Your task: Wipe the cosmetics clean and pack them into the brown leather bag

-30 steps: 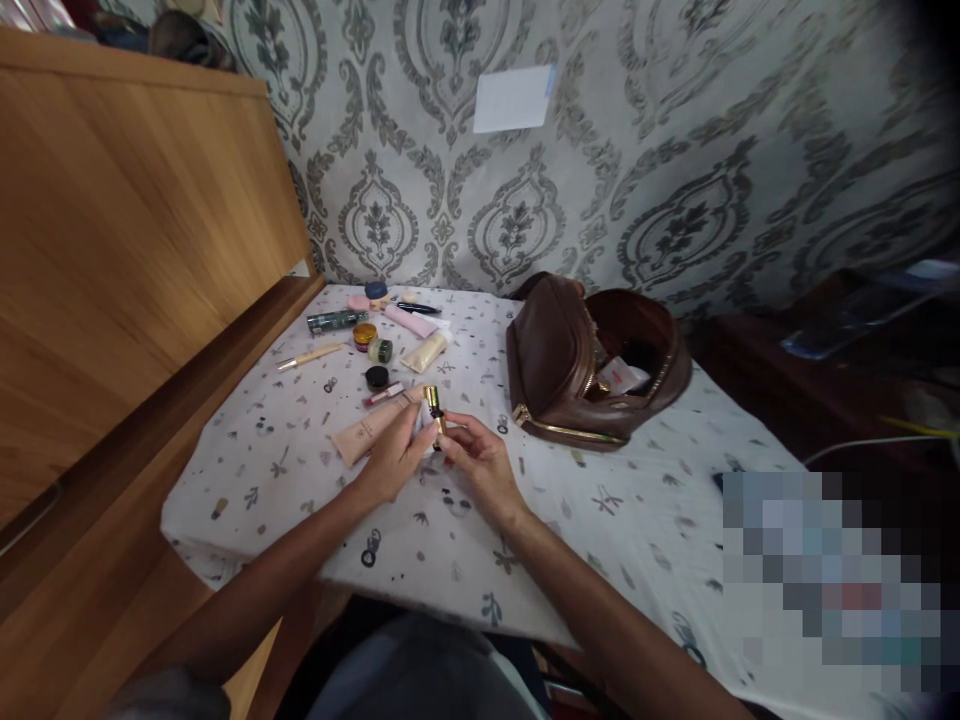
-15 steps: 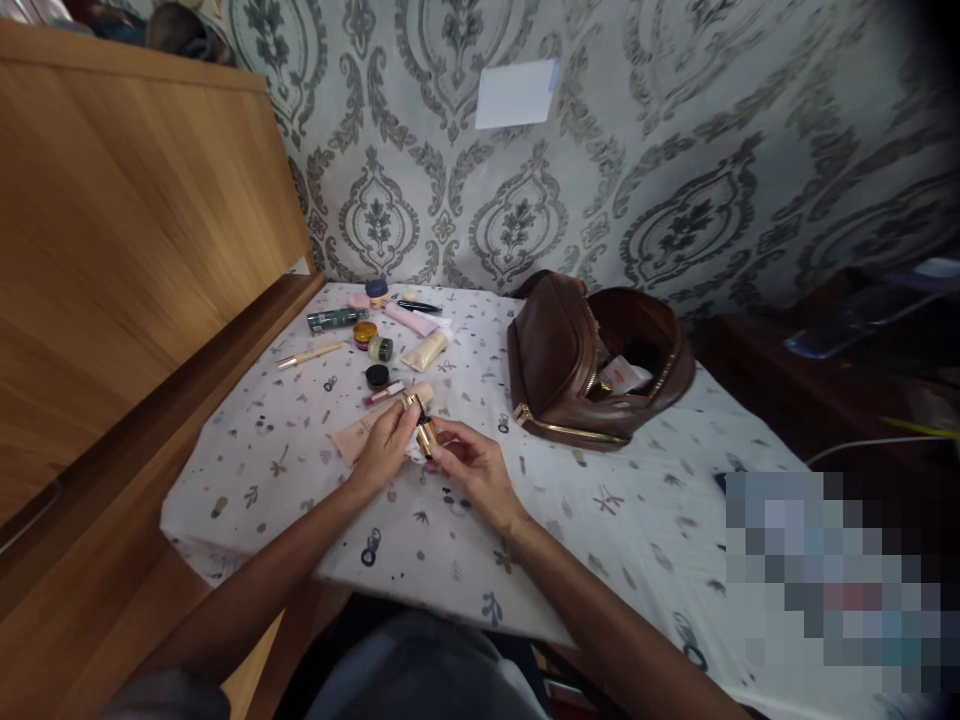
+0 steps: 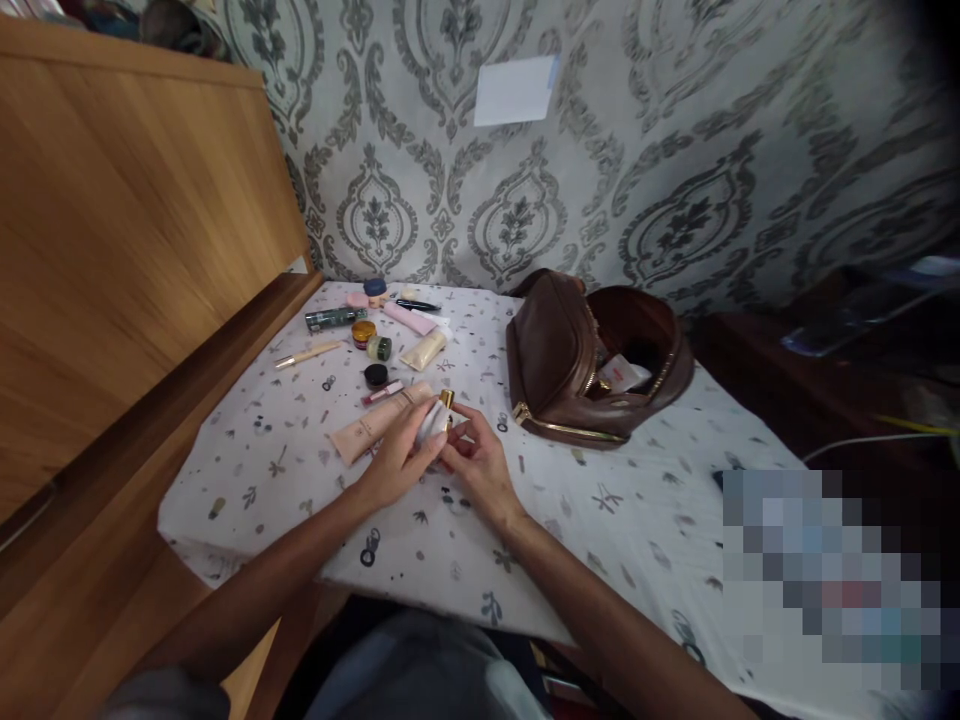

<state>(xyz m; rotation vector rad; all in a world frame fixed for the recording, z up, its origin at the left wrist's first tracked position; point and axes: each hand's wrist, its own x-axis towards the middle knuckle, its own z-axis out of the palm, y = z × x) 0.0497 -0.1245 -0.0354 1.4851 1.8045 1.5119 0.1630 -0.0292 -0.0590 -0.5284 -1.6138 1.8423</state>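
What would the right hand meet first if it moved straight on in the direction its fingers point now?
The right hand points up-left, toward the left hand. It would probably meet first the small gold tube and white cloth held between both hands, then the left hand's fingers. Depth is unclear here.

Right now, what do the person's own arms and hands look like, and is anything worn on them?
Both forearms are bare to the frame's bottom edge: no sleeves, watch or bracelets show. The left hand and right hand wear no gloves, and no rings can be made out.
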